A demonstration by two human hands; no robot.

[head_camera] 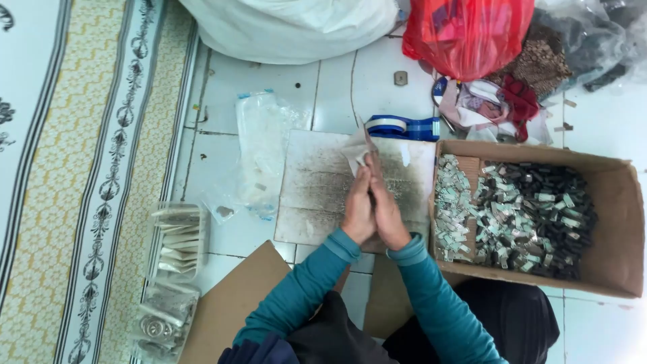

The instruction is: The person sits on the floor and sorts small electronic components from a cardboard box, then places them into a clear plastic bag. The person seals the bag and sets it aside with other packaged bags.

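A patterned rug (87, 175) covers the left of the tiled floor (269, 81), and a big white sack (290, 27) and a red plastic bag (468, 34) lie along the top. To the right sits an open cardboard box (620, 222), heaped with small dark and silvery metal pieces (526, 216). In the middle lies a worn grey board (317, 189), with a blue tape dispenser (404, 127) at its top edge and a crumpled clear bag (263, 148) just to its left. Two clear bags of packed items (172, 269) rest at the rug's edge.

Over the board the left hand (357, 212) and right hand (387, 216) press close together, fingers closed around a small white paper packet (356, 152) that sticks up beyond the fingertips. Both hands grip it; what is inside is hidden.

The packet sits at the fingertips, above the board and well apart from the box. As I judge it, the risk is in the grip: the paper is thin, and a hard pinch or twist could tear it or let small pieces slip out onto the tiles. The dispenser's blade lies near the fingers, and a careless reach could nick them.
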